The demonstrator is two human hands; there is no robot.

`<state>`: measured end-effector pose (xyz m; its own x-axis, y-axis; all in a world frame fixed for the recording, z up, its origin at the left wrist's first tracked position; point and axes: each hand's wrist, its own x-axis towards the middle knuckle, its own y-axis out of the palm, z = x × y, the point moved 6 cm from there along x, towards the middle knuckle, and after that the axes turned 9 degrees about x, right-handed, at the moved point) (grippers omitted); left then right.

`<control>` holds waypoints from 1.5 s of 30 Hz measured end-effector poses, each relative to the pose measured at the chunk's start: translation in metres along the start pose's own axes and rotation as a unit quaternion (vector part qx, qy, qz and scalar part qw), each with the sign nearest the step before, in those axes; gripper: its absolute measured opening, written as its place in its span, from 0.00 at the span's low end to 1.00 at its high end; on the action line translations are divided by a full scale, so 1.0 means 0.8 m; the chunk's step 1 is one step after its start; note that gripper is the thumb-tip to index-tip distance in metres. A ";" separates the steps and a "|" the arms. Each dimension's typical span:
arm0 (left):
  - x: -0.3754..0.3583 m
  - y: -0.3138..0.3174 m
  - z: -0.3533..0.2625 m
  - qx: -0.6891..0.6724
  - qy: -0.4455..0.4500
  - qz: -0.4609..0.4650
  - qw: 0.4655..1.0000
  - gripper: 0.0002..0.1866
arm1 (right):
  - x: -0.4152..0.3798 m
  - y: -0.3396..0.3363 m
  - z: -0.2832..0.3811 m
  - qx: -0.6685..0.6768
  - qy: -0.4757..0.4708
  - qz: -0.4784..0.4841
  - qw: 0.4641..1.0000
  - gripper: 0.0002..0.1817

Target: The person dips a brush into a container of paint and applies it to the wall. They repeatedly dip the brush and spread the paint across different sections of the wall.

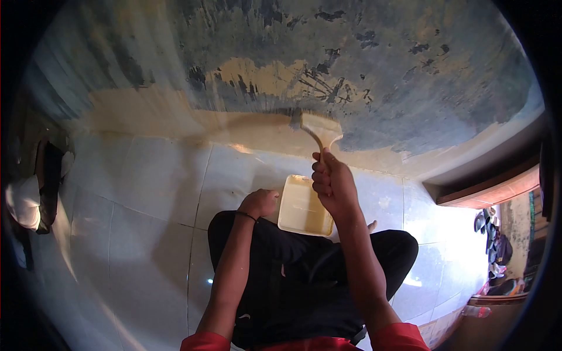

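Right hand (336,182): fingers clamped on brush (322,126), against far wall (404,76). Left hand (259,203): fingers curled together, left of tray (301,206).

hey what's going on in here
A person sits on the tiled floor facing a patchy blue-grey and tan wall. Their right hand grips a wide flat paintbrush by its handle, its bristle end up at the lower part of the wall. The left hand, loosely curled, is by the knee, just beside a cream rectangular tub on the floor; what the tub holds is hard to tell.
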<state>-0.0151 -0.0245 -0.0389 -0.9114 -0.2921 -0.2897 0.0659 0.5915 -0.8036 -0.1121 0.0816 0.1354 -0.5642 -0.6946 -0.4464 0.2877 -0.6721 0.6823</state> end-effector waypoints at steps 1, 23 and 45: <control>0.001 0.004 0.003 0.001 -0.011 0.013 1.000 0.18 | -0.009 0.012 0.010 -0.008 -0.017 0.014 1.000 0.14; -0.013 -0.001 -0.009 0.007 -0.007 0.004 1.000 0.17 | -0.038 0.079 0.102 -0.090 -0.215 0.100 0.967 0.14; 0.007 -0.008 -0.012 0.043 -0.040 0.055 0.997 0.20 | 0.050 -0.110 -0.102 -0.011 0.053 -0.094 0.994 0.14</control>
<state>-0.0243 -0.0228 -0.0302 -0.8615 -0.2911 -0.4160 0.2006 0.5576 -0.8055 -0.0968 0.0921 0.0106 -0.5250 -0.5786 -0.6241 0.2029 -0.7973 0.5685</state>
